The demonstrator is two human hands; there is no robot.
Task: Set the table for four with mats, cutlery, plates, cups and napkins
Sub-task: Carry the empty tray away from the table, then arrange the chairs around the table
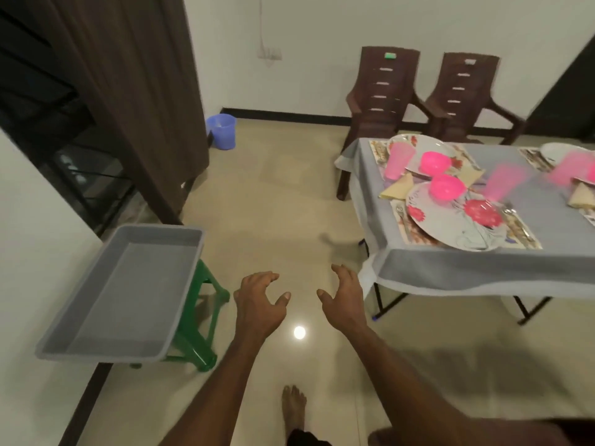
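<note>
Nearest the camera, at lower centre of the frame, a bare foot (293, 405) stands on the glossy beige floor tiles (273, 194). Above it both hands hover over the floor and hold nothing: the left hand (259, 302) and the right hand (344, 299) have fingers spread and loosely curved.

The shallow grey plastic tray (119, 297) sits at left of frame on a green plastic stool (199, 320); nothing is visible in it.

At right of frame, the grey-clothed table (483, 268) carries patterned mats, floral plates (450, 220), pink plastic bowls (446, 186), translucent pink cups (398, 160), folded cream napkins (397, 188) and cutlery.

Handling judgement:
- Plates: probably rigid and breakable; grip at opposite rims.
- Cups and bowls: light, easily tipped; grip around the wall.
- Napkins: soft; pinch at a fold.
</note>
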